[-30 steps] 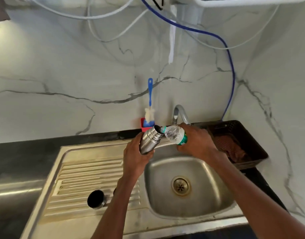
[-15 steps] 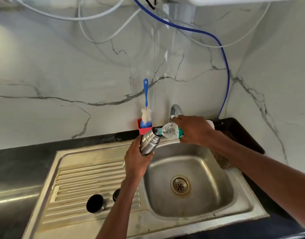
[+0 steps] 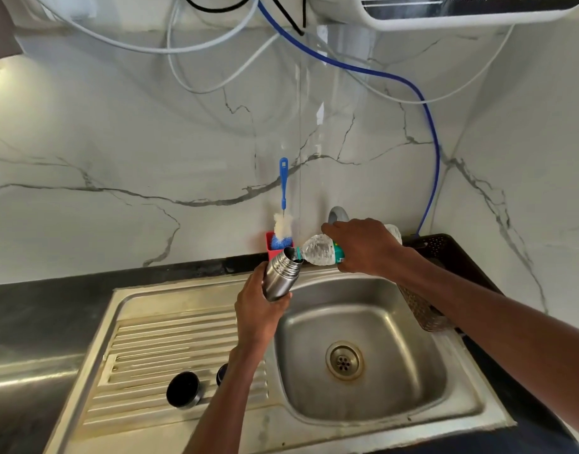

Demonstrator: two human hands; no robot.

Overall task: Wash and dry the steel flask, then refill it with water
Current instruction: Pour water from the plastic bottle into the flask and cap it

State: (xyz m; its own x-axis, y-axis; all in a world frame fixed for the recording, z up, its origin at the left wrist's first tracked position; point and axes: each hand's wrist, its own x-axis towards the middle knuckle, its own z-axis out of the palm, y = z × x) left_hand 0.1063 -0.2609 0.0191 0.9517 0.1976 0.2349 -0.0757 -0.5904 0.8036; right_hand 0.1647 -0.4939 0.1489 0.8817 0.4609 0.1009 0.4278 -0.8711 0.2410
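Note:
My left hand grips the steel flask round its lower body, holding it tilted over the back left edge of the sink basin, mouth up and to the right. My right hand holds a clear plastic water bottle with a green label, lying almost level, its neck at the flask's open mouth. The flask's black cup lid stands on the ribbed drainboard; a smaller dark cap sits beside it, half hidden by my left forearm.
A blue-handled bottle brush stands in a red holder against the marble wall. The grey tap rises behind my right hand. A dark perforated crate sits right of the sink. Hoses and a blue tube hang from above.
The view has tilted upward and pulled back slightly. Both hands keep the bottle's neck at the flask's mouth; the bottle lies a little flatter than before.

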